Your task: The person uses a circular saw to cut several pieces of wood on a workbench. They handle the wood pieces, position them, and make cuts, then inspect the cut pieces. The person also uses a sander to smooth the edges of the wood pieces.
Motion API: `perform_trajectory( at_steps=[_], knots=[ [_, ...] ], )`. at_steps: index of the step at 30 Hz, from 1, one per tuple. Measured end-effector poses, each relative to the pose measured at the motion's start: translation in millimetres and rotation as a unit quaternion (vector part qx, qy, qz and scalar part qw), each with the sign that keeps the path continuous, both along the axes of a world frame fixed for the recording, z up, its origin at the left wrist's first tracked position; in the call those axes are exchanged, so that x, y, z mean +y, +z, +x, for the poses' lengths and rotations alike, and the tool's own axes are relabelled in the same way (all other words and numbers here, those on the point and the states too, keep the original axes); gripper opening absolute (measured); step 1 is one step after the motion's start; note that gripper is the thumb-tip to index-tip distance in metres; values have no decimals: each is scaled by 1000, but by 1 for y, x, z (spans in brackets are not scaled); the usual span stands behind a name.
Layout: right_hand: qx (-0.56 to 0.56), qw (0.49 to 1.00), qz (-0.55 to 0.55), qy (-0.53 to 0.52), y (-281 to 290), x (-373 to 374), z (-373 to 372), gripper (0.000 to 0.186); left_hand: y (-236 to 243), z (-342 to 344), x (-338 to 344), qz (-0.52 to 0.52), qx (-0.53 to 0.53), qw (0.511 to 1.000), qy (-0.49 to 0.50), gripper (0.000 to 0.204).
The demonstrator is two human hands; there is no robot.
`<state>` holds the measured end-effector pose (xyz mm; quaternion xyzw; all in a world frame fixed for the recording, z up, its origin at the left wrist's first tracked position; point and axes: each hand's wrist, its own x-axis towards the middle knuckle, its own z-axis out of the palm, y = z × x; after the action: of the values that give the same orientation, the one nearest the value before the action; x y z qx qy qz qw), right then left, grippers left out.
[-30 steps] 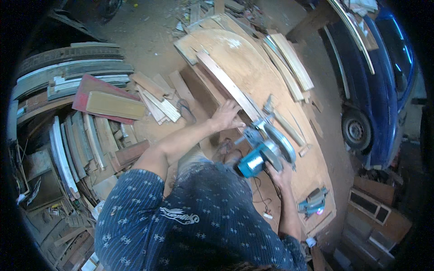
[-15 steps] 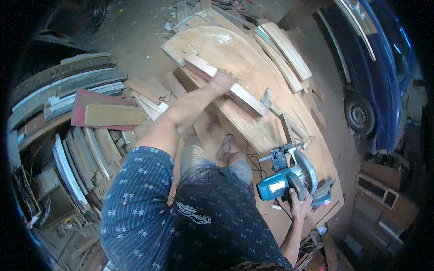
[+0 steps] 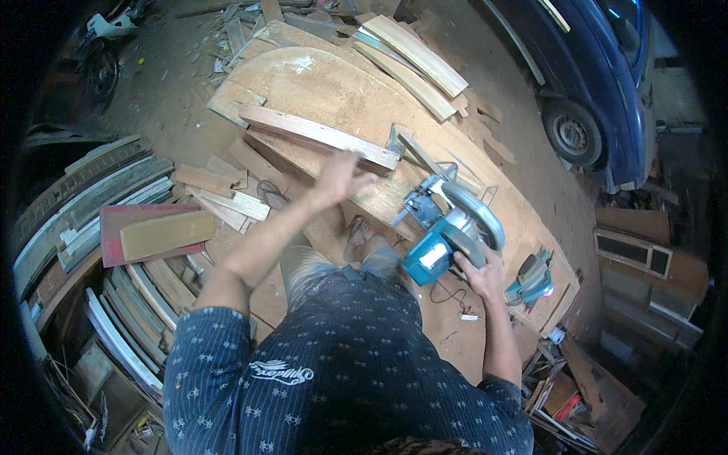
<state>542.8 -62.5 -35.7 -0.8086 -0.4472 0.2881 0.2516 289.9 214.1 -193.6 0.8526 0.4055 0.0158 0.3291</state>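
Observation:
My right hand is wrapped round the rear handle of a teal circular saw, which is held over the near side of the plywood-topped bench. The saw's round metal guard faces right. A long squared wooden beam lies along the bench's near edge. Beside the beam's near side is my left hand, slightly blurred, its thumb and fingers apart and nothing held. A hammer lies by the beam's right end, its handle partly hidden by a wooden strip.
Another teal power tool rests at the bench's right end. Pale planks are stacked at the far edge. Boards and offcuts crowd the floor at left. A blue vehicle stands at far right. A thin cord hangs below the saw.
My left hand has come off the beam, toward me. My right hand has raised the circular saw and brought it left, nearer the beam. The whole view has shifted.

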Motion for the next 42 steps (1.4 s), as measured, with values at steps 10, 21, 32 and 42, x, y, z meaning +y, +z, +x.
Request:
perform_trajectory(
  at_steps=[10,21,32,42],
  knots=[
    [41,981,64,180,-74,50,41,29,-31,63,-95,-364,-192,863,294,49],
    [77,980,-22,184,-86,70,41,35,-85,56,-94,-246,-197,890,329,49],
    [77,973,7,219,-97,82,35,34,-68,41,-84,-300,-140,884,330,51],
    [50,977,-32,206,-78,105,9,40,-86,27,-69,-281,-162,880,347,40]
  ],
)
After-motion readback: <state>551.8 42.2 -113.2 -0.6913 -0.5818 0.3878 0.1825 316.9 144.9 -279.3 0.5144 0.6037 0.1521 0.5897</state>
